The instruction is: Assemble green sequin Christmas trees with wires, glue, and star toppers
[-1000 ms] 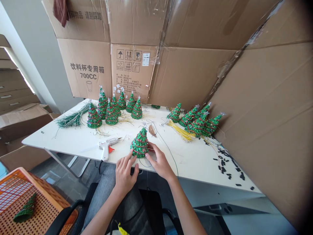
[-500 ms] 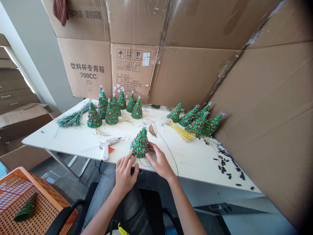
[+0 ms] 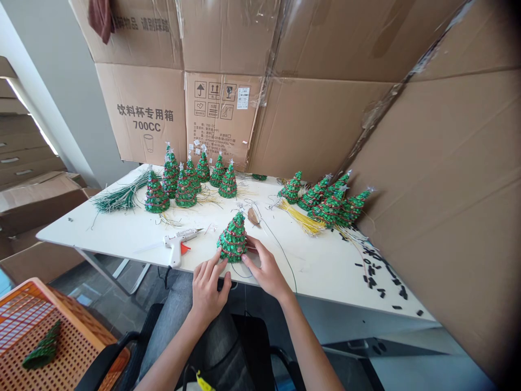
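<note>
A small green Christmas tree (image 3: 233, 239) wound with red bead garland stands upright at the table's front edge, a silvery star at its tip. My left hand (image 3: 209, 285) presses its fingertips to the lower left of the tree, thumb apart from it. From the right, my right hand (image 3: 266, 266) curls round the tree's base, thumb at the front and the other fingers partly hidden behind. The two hands hold the tree between them. Left of it lies a white glue gun (image 3: 177, 247) with an orange trigger. A thin dark wire (image 3: 280, 247) loops behind and to the right.
Several finished trees (image 3: 186, 187) stand at the back left, beside green wire stems (image 3: 122, 193). More trees (image 3: 329, 201) lean at the right near a yellow wire bundle (image 3: 303, 218). Black bits (image 3: 371, 279) litter the right side. Cardboard walls (image 3: 317, 125) enclose the table; an orange basket (image 3: 81, 315) sits lower left.
</note>
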Demonstrator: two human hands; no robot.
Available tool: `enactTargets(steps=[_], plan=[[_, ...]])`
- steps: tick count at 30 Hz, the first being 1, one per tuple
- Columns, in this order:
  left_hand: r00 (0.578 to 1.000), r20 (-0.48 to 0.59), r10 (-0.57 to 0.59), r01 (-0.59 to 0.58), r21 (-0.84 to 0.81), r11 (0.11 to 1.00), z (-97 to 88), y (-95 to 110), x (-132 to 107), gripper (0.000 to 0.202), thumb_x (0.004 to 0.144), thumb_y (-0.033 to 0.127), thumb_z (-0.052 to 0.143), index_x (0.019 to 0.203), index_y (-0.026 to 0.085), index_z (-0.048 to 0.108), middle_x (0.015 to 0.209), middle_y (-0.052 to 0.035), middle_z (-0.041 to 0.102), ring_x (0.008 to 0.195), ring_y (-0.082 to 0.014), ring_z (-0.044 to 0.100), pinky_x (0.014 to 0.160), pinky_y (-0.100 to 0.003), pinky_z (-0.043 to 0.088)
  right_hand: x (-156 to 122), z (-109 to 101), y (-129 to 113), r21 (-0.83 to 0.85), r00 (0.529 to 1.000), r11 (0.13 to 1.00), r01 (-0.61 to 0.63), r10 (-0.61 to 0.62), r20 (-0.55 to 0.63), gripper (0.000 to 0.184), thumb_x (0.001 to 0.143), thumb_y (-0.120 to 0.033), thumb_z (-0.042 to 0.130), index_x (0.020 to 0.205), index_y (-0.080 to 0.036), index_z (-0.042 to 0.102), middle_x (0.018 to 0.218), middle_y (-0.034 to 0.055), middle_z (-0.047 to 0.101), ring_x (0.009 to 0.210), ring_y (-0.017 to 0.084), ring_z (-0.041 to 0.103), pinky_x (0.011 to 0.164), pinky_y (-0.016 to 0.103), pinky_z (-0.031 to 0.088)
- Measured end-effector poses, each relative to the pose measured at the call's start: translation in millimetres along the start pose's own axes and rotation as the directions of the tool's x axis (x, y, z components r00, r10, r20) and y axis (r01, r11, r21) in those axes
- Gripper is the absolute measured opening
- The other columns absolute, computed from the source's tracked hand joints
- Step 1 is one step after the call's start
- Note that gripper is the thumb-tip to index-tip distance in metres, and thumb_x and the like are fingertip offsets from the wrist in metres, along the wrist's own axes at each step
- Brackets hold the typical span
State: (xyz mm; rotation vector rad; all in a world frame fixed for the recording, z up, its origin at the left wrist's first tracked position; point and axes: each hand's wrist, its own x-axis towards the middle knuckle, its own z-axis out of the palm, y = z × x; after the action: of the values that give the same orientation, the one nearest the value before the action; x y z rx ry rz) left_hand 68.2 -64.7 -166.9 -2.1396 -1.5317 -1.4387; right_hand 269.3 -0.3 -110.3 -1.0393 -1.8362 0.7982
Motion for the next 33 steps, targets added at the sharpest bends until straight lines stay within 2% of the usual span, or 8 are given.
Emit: enactTargets(steps=[4,7,11,15,21,24,29,33], plan=[[1.0,-0.003,0.001,-0.001,0.007,1.0,0.0,0.0,0.0,0.027,0.109,0.02,0.063,0.135,0.024,0.067,0.158,-0.015,0.068,0.123,-0.0284,0.076,0.101,-0.046,0.054,1.1,0.2,0.9,-0.029,0.999,0.999,0.027,-0.027,-0.021,0.052,0.106,-0.037,0.066,0.157,-0.03,0.059,0.153,0.0096,0.073,0.135,0.03,0.074,0.118,0.05,0.062],[1.0,-0.004,0.005,-0.005,0.008,1.0,0.8,-0.7,-0.2,0.028,0.108,0.019,0.063,0.136,0.023,0.067,0.158,-0.0147,0.068,0.124,-0.0288,0.076,0.102,-0.046,0.054,2.5,-7.4,4.6,-0.102,0.991,0.995,0.014,-0.027,-0.128,0.038,0.106,-0.036,0.062,0.141,-0.027,0.07,0.138,0.0098,0.079,0.121,0.028,0.079,0.106,0.046,0.066],[1.0,0.001,0.003,-0.003,-0.003,1.0,1.6,-1.9,-0.9,0.029,0.108,0.019,0.063,0.137,0.023,0.066,0.159,-0.0152,0.067,0.125,-0.0283,0.076,0.103,-0.046,0.054,-1.5,-35.0,17.4,-0.271,0.928,0.956,-0.11,0.002,-0.371,0.028,0.106,-0.042,0.057,0.114,-0.023,0.076,0.112,0.0121,0.082,0.09,0.028,0.076,0.082,0.043,0.063],[1.0,0.008,-0.001,0.001,-0.003,1.0,1.4,-1.5,-1.4,0.03,0.107,0.019,0.063,0.137,0.024,0.067,0.159,-0.0147,0.067,0.125,-0.0294,0.076,0.102,-0.047,0.055,-11.5,-63.2,33.5,-0.445,0.865,0.863,-0.238,-0.02,-0.502,0.024,0.1,-0.041,0.06,0.101,-0.022,0.075,0.09,0.0105,0.075,0.078,0.028,0.064,0.083,0.045,0.054],[1.0,-0.003,-0.017,0.017,-0.001,1.0,1.2,0.4,-0.4,0.026,0.109,0.02,0.063,0.134,0.024,0.067,0.158,-0.0144,0.068,0.126,-0.0294,0.075,0.103,-0.047,0.054,-11.8,-65.3,54.0,-0.584,0.853,0.745,-0.322,-0.039,-0.521,0.019,0.094,-0.039,0.064,0.096,-0.022,0.072,0.093,0.0132,0.067,0.096,0.035,0.059,0.09,0.048,0.05],[1.0,-0.005,-0.006,0.006,0.002,1.0,0.9,0.0,-0.4,0.028,0.108,0.019,0.062,0.136,0.024,0.066,0.158,-0.0147,0.068,0.126,-0.0291,0.075,0.102,-0.047,0.053,-9.3,-61.3,59.4,-0.608,0.853,0.715,-0.344,-0.032,-0.521,0.015,0.093,-0.037,0.064,0.09,-0.023,0.069,0.094,0.0149,0.067,0.094,0.036,0.055,0.091,0.051,0.048],[1.0,0.01,0.002,-0.002,-0.009,1.0,0.4,-1.8,-1.5,0.031,0.108,0.02,0.063,0.139,0.024,0.067,0.158,-0.0144,0.068,0.123,-0.0286,0.075,0.103,-0.047,0.053,-9.2,-60.3,57.4,-0.602,0.87,0.735,-0.31,-0.036,-0.492,0.016,0.093,-0.028,0.059,0.078,-0.027,0.055,0.084,0.0124,0.063,0.091,0.035,0.054,0.091,0.052,0.047],[1.0,0.005,0.003,-0.003,-0.01,1.0,0.5,-1.7,-1.4,0.03,0.109,0.019,0.063,0.138,0.024,0.066,0.158,-0.0148,0.067,0.124,-0.0286,0.075,0.103,-0.047,0.053,-8.1,-61.3,49.5,-0.529,0.842,0.793,-0.302,-0.039,-0.538,0.017,0.094,-0.028,0.058,0.079,-0.029,0.049,0.084,0.0119,0.063,0.092,0.035,0.055,0.093,0.053,0.046]])
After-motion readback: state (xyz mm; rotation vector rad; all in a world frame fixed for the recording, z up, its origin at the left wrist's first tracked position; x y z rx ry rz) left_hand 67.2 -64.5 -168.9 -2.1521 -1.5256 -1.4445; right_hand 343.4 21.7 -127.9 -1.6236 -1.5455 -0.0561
